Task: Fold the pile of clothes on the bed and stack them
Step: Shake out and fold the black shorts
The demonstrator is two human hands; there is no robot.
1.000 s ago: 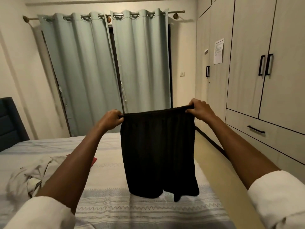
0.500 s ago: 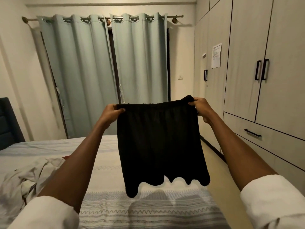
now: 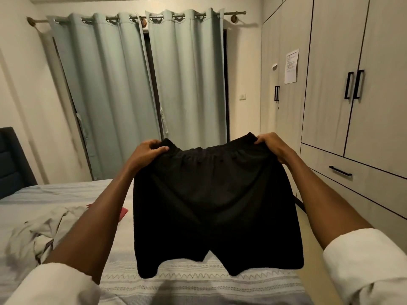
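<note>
A pair of black shorts (image 3: 211, 208) hangs spread out in the air above the bed (image 3: 198, 282). My left hand (image 3: 145, 154) grips the left end of the elastic waistband. My right hand (image 3: 273, 145) grips its right end. Both legs of the shorts dangle just above the striped bedspread. A crumpled pale beige garment (image 3: 41, 234) lies on the bed at the left, partly behind my left forearm. A bit of red cloth (image 3: 123, 213) shows beside that forearm.
Pale green curtains (image 3: 136, 91) hang behind the bed. A wardrobe (image 3: 352, 106) with black handles and a drawer lines the right wall, with a strip of floor (image 3: 308, 230) between it and the bed. A dark headboard (image 3: 11, 159) is at far left.
The shorts have swung up and toward me and now hang wider, both legs showing. My hands have moved slightly further apart along the waistband.
</note>
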